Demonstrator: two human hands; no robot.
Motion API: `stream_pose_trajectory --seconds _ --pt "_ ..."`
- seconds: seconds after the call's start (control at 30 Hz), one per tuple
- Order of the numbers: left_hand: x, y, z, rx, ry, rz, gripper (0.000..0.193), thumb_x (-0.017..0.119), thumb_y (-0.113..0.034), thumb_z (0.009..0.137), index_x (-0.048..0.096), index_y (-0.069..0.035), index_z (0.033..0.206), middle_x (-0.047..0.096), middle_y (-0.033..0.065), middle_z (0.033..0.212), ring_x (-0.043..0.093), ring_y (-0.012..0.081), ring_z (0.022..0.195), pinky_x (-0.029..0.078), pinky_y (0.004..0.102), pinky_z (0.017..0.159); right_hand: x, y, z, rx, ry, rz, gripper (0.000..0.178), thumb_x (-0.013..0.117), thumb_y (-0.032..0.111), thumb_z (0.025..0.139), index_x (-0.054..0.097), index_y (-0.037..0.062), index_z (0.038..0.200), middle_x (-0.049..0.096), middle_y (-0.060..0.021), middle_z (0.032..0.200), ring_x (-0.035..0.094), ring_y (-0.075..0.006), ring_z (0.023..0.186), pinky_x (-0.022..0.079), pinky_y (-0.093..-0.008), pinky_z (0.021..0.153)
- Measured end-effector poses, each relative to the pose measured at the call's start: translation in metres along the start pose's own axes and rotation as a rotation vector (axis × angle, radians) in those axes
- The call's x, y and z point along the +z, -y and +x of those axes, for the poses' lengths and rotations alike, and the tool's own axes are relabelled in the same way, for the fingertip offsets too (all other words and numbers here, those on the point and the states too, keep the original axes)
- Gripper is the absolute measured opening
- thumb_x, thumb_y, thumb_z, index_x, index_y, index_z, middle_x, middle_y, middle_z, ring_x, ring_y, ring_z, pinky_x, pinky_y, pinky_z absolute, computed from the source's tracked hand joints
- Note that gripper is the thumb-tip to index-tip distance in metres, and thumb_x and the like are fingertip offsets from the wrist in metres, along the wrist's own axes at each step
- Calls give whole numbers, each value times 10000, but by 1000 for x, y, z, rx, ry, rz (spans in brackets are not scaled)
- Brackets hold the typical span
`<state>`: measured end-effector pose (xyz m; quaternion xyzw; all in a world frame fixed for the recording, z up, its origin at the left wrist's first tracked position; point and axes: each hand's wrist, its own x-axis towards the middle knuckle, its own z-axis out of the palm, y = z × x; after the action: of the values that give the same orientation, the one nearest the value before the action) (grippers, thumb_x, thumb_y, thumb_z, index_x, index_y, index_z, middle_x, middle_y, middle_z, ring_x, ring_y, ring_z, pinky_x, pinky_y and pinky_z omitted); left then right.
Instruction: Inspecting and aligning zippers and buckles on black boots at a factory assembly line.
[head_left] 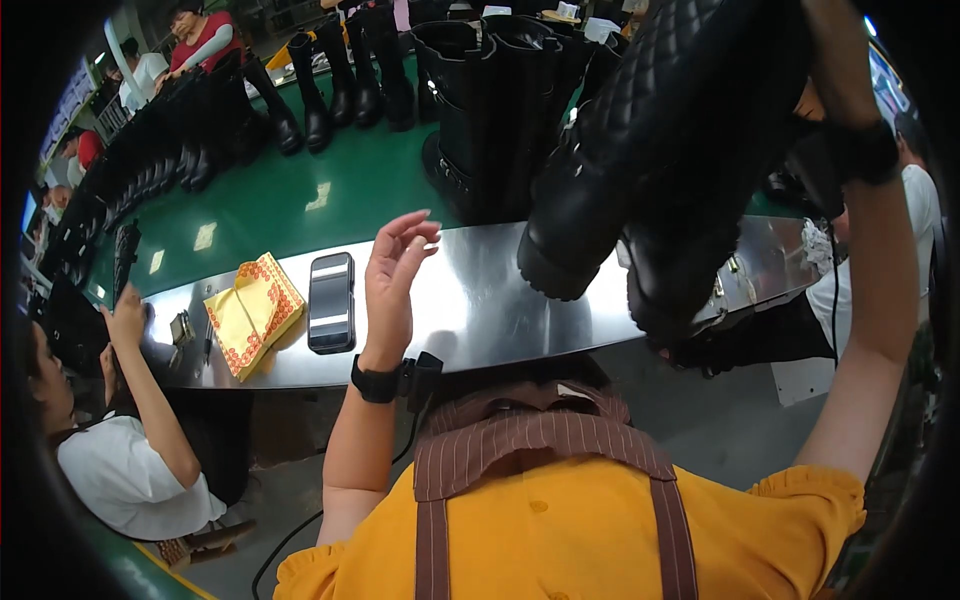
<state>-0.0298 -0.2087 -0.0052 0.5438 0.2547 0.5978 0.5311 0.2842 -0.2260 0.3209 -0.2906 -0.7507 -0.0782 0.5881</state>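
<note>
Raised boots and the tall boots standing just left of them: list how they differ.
Pose: the raised boots tilt toes-down over the metal counter; the standing boots are upright on the green surface.
Tops: the raised boots run out of the picture's upper edge; the standing boots show open tops.
Shared: both are black, with tall shafts.

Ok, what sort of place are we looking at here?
Probably a footwear factory or workshop: rows of black boots stand on a green table, raised boots are over a shiny metal bench, and a co-worker is at its left end.
</note>
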Motion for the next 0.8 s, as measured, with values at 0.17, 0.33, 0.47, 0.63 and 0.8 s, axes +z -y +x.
stream_pose_trajectory --seconds 0.17,0.33,0.47,0.63,0.8 --pt "66 -23 -19 342 289 535 1191 904 -335 530 224 -55 1467 336 185 1453 329 331 1355 296 420 1094 36 23 -113 126 304 -303 312 799 241 723 577 53 836 609 -88 797 590 -221 692 465 -306 666" --pt "106 29 -23 302 197 683 1154 887 -122 522 228 -62 1467 290 200 1466 333 403 1329 314 443 1091 2 33 -188 -129 288 -201 613 850 317 686 484 61 1105 597 -180 965 612 -271 902 494 -293 711" --pt "104 50 -29 225 152 750 997 772 36 587 290 -79 1453 308 197 1453 360 390 1312 345 420 1075 -24 39 -241 -141 -214 -158 959 843 454 655 292 51 1329 384 -222 1318 464 -329 1188 444 -458 956" --pt "101 64 -38 193 87 724 868 692 60 664 323 -63 1440 308 193 1466 354 384 1325 324 418 1089 53 30 -343 790 81 -150 899 825 300 655 336 -2 1346 405 -223 1345 456 -329 1215 415 -432 979" --pt "79 58 -52 67 65 664 623 618 80 734 430 13 1323 453 191 1342 454 338 1240 353 377 1043 78 -8 -376 948 215 -142 607 761 145 670 511 -11 1200 627 -144 1048 600 -263 989 456 -362 883"
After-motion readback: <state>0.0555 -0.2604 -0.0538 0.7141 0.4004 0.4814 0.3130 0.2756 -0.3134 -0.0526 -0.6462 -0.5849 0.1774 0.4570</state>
